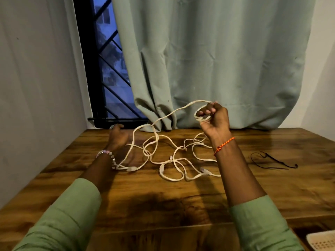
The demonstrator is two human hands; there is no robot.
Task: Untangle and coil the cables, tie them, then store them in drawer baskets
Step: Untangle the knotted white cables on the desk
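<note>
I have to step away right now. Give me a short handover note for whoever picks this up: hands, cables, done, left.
Right hand: raised, fingers gripping a small started coil of white cable.
Left hand: low over the wooden table by the tangle; grip unclear.
Most cable lies tangled on the table. Thin black ties lie to the right.
Done: first loops.
Left: untangle, coil, tie, store.

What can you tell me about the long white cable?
The white cable is thin, cream-coloured and looks rubbery, with small plug ends showing in places. Most of it lies in messy, crossing loops on the wooden table. One strand rises to the right hand, which is raised and grips a small coil of it. The left hand reaches beside the far loops; whether it touches them is unclear.
</note>
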